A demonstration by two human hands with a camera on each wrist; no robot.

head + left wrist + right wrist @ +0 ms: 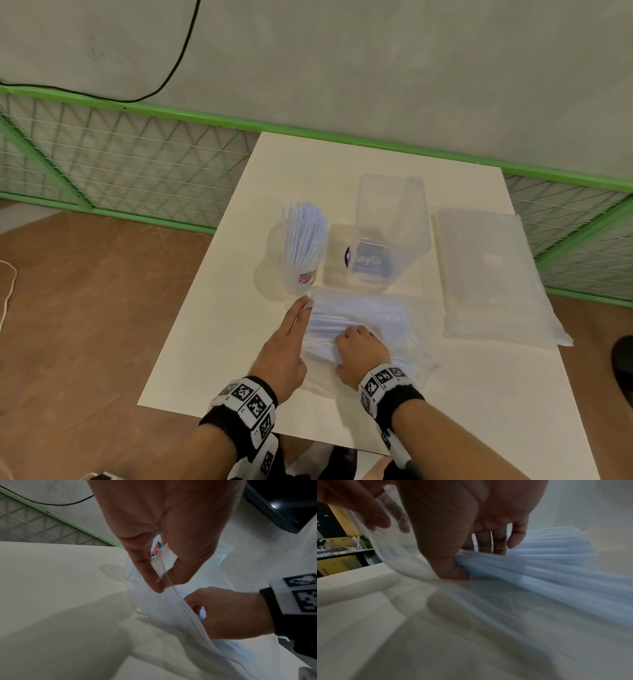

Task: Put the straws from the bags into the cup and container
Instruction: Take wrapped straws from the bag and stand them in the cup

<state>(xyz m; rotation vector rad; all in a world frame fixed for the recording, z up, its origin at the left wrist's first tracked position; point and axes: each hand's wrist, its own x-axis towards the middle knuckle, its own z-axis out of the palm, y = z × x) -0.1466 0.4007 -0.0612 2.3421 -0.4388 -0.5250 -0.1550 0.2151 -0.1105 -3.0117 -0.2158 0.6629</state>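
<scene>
A clear cup (297, 270) holds several pale blue straws (303, 236) upright. Beside it, to the right, stands a tall clear container (388, 226) with a blue label. In front of them lies a clear zip bag (387, 315) full of straws. My left hand (306, 305) pinches the bag's zip edge (167, 580) between thumb and finger (162, 582), lifting it. My right hand (356, 337) reaches into the bag mouth, its thumb and fingers (479, 561) curled round a bundle of straws (556, 555). It shows in the left wrist view as the right hand (223, 612).
A flat clear bag (493, 274) lies at the right of the white table (212, 342). Behind the table runs a green mesh fence (137, 171) with a black cable (178, 61) on the wall. The floor is brown, and a dark shoe (623, 363) shows at the right edge.
</scene>
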